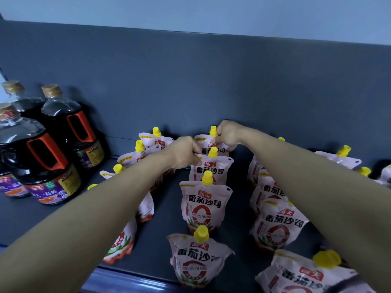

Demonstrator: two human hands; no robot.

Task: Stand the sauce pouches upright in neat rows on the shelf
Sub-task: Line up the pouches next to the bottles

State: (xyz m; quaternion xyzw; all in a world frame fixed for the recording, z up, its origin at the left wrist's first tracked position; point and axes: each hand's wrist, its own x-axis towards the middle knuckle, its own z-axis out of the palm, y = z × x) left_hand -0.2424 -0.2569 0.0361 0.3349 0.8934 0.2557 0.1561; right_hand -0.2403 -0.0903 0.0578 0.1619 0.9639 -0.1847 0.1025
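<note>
A: Which step is shown?

B: Both hands reach to the rear of the middle row on the shelf (237, 208). The left hand (184, 153) has its grip pinched on the top left corner of the second pouch from the back (211, 168). The right hand (227, 134) has its grip closed on the top of the rearmost pouch (204, 142), just beside that pouch's yellow cap (213, 131).

A: Where do the sauce pouches stand?

B: In three rows running front to back: a left row (146, 149) partly hidden by the left forearm, the middle row of five, and a right row (279, 225) behind the right forearm. At far right one pouch (338, 157) appears to lie tilted, not yet stood up.

A: How is the step best done?

B: Probably by holding each pouch at the stiff top seam, settling its base flat, turning the label forward, and keeping it apart from its neighbour so that neither topples.

A: What writing can be read?

B: Each pouch carries the red logo 海天 and the large black words 番茄沙司, above a red ring marked 零添加. The dark soy sauce bottles (48, 166) at left read 一品鲜 under the same logo.
</note>
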